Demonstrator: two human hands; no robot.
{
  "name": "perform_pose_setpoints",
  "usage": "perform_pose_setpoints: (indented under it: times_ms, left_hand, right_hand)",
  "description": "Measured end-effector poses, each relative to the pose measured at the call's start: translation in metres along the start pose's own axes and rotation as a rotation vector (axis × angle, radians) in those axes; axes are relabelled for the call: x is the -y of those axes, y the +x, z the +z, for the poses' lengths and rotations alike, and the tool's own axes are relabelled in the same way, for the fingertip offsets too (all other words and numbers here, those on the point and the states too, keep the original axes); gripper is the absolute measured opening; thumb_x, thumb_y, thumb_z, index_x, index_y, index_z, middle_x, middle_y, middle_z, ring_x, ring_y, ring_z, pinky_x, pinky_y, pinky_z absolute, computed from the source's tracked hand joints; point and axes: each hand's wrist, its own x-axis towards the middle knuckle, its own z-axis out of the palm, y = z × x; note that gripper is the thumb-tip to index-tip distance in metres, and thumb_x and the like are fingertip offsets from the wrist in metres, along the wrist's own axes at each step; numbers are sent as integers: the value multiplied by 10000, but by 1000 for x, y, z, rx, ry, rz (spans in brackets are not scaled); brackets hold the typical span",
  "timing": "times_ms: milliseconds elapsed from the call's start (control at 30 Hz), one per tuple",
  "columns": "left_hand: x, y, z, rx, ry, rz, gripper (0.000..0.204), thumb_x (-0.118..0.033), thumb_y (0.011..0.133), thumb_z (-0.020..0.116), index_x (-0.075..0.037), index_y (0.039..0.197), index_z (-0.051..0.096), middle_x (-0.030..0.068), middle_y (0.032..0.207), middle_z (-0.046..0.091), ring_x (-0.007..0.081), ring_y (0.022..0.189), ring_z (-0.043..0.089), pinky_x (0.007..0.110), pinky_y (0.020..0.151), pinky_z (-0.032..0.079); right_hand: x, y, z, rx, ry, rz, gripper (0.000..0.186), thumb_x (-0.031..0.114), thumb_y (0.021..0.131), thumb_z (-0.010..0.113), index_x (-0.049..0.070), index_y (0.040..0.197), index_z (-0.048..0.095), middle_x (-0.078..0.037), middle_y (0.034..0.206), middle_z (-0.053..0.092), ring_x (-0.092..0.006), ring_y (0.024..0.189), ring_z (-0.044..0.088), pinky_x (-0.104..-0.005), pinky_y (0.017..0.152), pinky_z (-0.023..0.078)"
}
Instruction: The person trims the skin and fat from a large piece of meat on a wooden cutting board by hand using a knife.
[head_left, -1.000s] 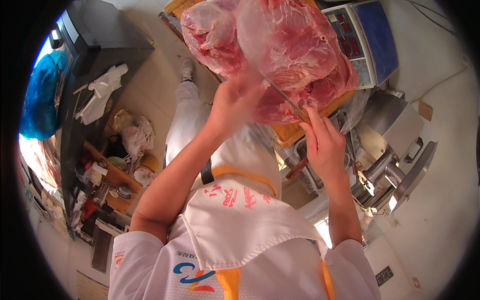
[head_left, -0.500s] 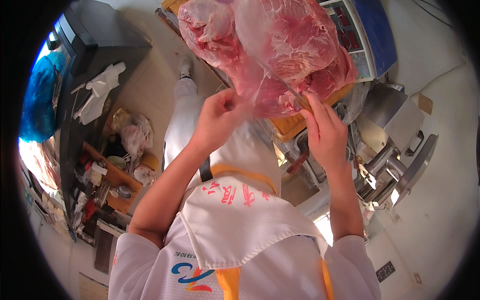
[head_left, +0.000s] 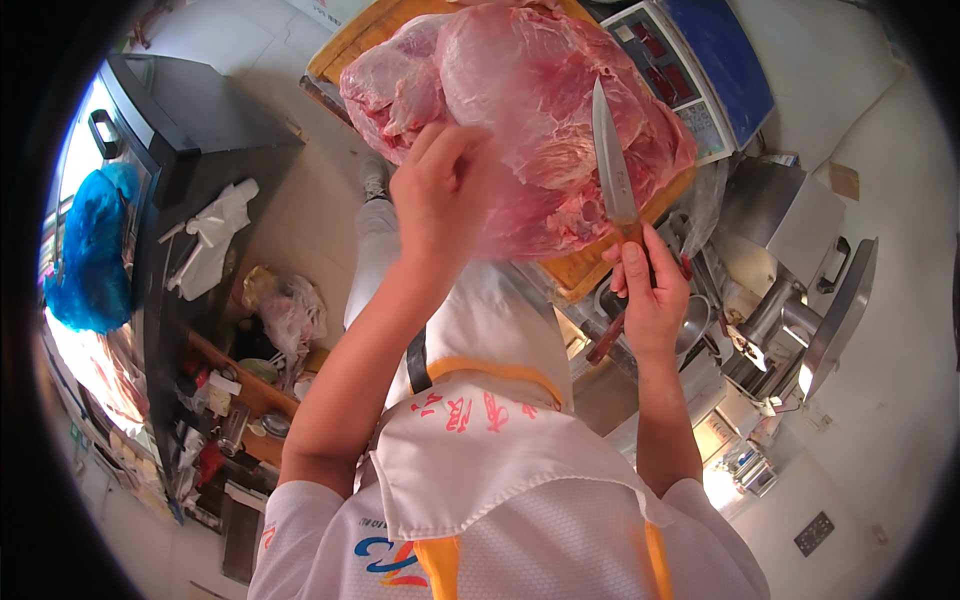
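Steel knife (head_left: 613,160), narrow blade, tip at 12 o'clock, long axis running 12 to 6, slightly tilted; reddish handle end sticking out below the fist toward 7 o'clock. Right hand (head_left: 650,295) wrapped tight around the handle, thumb up along it, fingers fully closed. Blade lying flat over the right part of the meat slab (head_left: 540,110), edge contact not clear. Left hand (head_left: 440,195) at 9 o'clock of the knife, fingers loosely spread and curved, pressing on the front edge of the meat, gripping nothing firmly. Pink-red, big, glossy, marbled with white fat and membrane, lumpy. Sitting on an orange-yellow cutting board (head_left: 590,270), at 12 o'clock of the view. Weighing scale (head_left: 690,70) at 1 o'clock, just beside the board. Metal machine (head_left: 800,310) at 3 o'clock of the right hand. White apron (head_left: 480,440) at 6 o'clock.
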Motion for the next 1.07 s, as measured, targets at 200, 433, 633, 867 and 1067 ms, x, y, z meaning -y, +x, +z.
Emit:
perform_pose_setpoints:
  times_ms: [200, 433, 633, 867, 1067]
  left_hand:
    - [-7, 24, 37, -60, 233, 382, 194, -54, 894, 856, -62, 1074, 788, 97, 1013, 742, 218, 827, 753, 346, 698, 598]
    - [-22, 30, 36, 90, 501, 435, 148, -64, 864, 820, -67, 1009, 787, 90, 948, 745, 260, 766, 753, 383, 697, 612]
    - [-30, 46, 25, 172, 528, 302, 136, -64, 830, 789, -28, 959, 811, 111, 834, 747, 221, 686, 725, 343, 674, 584]
    - [-57, 60, 10, 303, 520, 153, 120, -54, 818, 760, 15, 912, 788, 53, 734, 692, 75, 663, 611, 259, 650, 514]
    - [-70, 66, 4, 403, 394, -226, 98, -69, 871, 744, 11, 887, 799, -7, 731, 708, 41, 690, 589, 246, 648, 502]
  right_hand:
    - [-8, -6, 12, -28, 91, 20, 457, 220, 1152, 630, -23, 1537, 595, -28, 1018, 733, -41, 734, 548, -224, 643, 450]
    - [-18, -7, 18, -77, 189, 47, 444, 201, 1145, 639, -7, 1536, 612, -8, 981, 717, -41, 720, 538, -222, 625, 446]
    - [-15, -2, 25, -81, 228, 44, 407, 169, 1140, 643, -6, 1507, 639, 0, 929, 720, -38, 700, 532, -217, 604, 435]
    - [-16, -3, 52, -14, 386, 85, 329, 137, 1110, 656, 36, 1420, 706, 31, 865, 680, -40, 666, 528, -244, 598, 452]
    - [-18, -6, 77, 23, 454, 101, 381, 146, 1140, 606, -14, 1484, 641, -13, 927, 713, -45, 675, 536, -220, 620, 454]
